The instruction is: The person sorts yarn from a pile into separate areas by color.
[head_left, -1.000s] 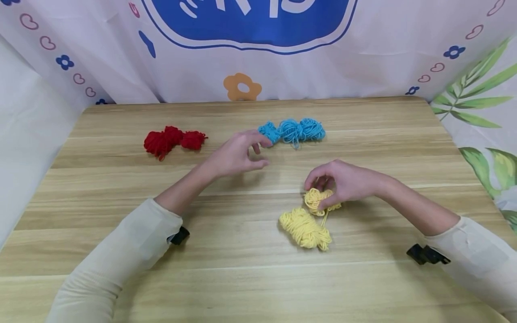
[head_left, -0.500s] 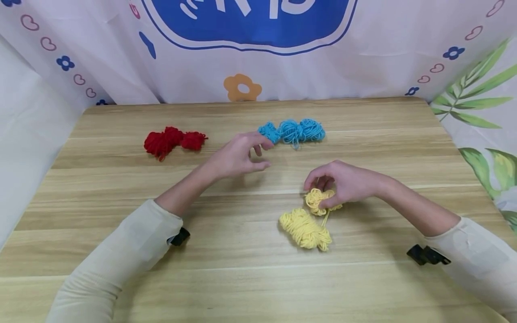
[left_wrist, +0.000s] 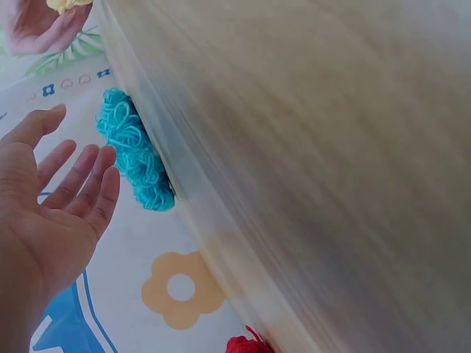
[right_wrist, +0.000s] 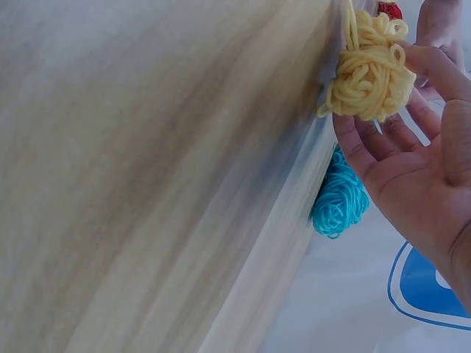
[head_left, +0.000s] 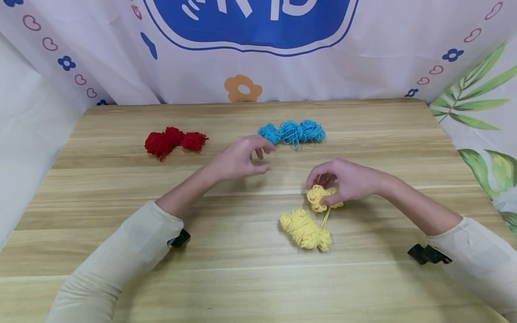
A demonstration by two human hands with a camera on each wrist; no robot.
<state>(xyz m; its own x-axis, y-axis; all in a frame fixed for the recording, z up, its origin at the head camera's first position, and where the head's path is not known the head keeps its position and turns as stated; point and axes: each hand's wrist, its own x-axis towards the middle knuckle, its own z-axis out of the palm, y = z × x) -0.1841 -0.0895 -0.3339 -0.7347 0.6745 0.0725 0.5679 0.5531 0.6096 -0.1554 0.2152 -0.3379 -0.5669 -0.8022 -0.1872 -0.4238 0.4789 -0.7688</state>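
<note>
Two bunches of yellow yarn, joined by a strand, are in front of my right hand (head_left: 347,179). The smaller yellow bunch (right_wrist: 372,81) is held between the thumb and fingers of that hand; the larger yellow bunch (head_left: 305,229) lies on the table just below it. My left hand (head_left: 242,159) hovers over the table with relaxed, parted fingers and holds nothing. Its fingertips are close in front of the blue yarn (head_left: 300,131), overlapping its near edge in the head view. In the left wrist view the palm of the left hand faces the camera, beside the blue yarn (left_wrist: 136,151).
A tied bundle of red yarn (head_left: 173,140) lies at the back left of the wooden table (head_left: 226,278). Behind the table's far edge hangs a white printed cloth (head_left: 194,76) with a blue emblem. Black clips sit at both sleeve cuffs.
My right hand has raised the smaller yellow bunch slightly, and the strand to the larger bunch shows longer. My left hand has barely shifted.
</note>
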